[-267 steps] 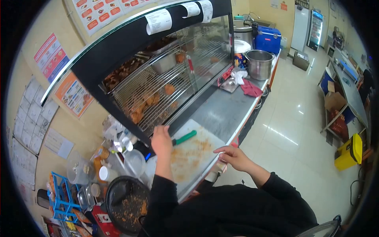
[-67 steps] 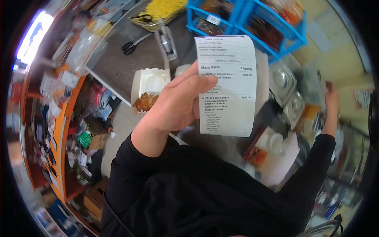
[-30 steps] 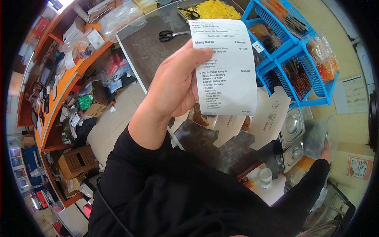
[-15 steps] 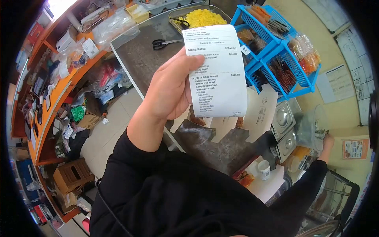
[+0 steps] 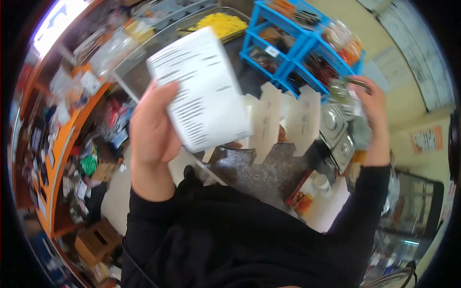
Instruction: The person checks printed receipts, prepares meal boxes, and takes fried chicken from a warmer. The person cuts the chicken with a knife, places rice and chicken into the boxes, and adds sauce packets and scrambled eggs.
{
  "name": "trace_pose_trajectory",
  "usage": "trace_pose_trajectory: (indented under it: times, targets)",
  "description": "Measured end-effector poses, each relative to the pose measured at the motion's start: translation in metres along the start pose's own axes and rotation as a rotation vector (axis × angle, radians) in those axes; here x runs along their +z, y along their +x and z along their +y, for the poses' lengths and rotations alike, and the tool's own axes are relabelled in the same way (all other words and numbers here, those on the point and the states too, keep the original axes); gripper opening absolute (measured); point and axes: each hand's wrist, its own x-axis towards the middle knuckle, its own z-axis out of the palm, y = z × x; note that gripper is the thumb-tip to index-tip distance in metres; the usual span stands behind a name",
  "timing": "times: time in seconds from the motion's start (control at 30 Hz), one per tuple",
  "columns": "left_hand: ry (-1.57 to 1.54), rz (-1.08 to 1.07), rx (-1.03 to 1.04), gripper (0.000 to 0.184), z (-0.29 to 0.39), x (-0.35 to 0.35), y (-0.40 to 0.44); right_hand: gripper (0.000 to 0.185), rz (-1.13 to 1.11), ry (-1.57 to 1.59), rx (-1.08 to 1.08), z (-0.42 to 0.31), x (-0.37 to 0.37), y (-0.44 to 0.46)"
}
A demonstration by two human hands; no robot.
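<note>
My left hand (image 5: 152, 122) is closed on a long printed receipt (image 5: 204, 96), with the thumb on its face and the fingers behind. The print is blurred. My right hand (image 5: 372, 98) grips small clear packets with something green inside (image 5: 342, 93); how many is unclear from the blur. It is above the steel container lids (image 5: 333, 118), beside the blue baskets. Between my hands, open cardboard food boxes (image 5: 268, 122) stand on the dark worktop (image 5: 249, 168), with browned food partly showing inside. The receipt covers part of them.
Stacked blue baskets (image 5: 283, 65) with packets stand at the back. A tray of yellow shredded food (image 5: 218, 25) lies behind the receipt. Near my right forearm, an open box (image 5: 331, 211) holds food and a white cup (image 5: 321, 185). A cluttered orange shelf (image 5: 72, 132) is at left.
My right hand has moved from the clear tub up and left toward the blue baskets, now holding packets. My left hand has shifted left and lower, tilting the receipt. The view has turned.
</note>
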Motion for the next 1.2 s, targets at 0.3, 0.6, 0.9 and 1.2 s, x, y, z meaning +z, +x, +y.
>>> trace_pose_trajectory:
  times: [0.3,0.6,0.9,1.2]
  targets:
    - [0.205,0.187,0.072,0.06,0.038,-0.041,-0.026,0.022,-0.392,-0.136,-0.084,0.004,0.08,0.02]
    - [0.141,0.16,0.154,0.045,0.058,-0.067,-0.038,0.024,-0.576,0.056,-0.073,-0.008,0.105,0.038]
    - [0.143,0.1,0.108,0.049,0.06,-0.072,-0.03,0.029,-0.68,0.084,-0.045,-0.07,0.16,0.006]
    - [0.305,0.232,0.04,0.054,0.065,-0.078,-0.027,0.029,-0.502,0.198,-0.31,-0.108,0.198,-0.01]
